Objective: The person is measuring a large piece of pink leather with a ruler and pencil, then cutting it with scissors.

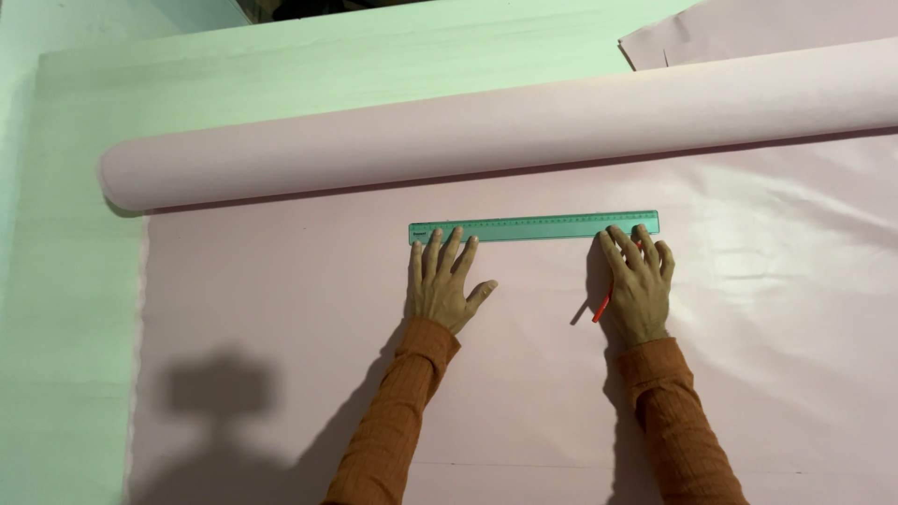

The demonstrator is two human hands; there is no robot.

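Two hands press a long translucent green plastic ruler (534, 226) flat against a smooth pale pink sheet of fabric (281, 327) at the centre of the frame. The left hand (441, 285) lies open, fingers spread on the ruler's left end, holding nothing. The right hand (638, 285) steadies the right end while its grip closes on a thin red pencil (601, 307), probably a marking pencil. Above, the fabric's thick pink roll (468, 136) crosses the pale green counter (75, 281). The ruler is being set for marking; a steady ruler matters.
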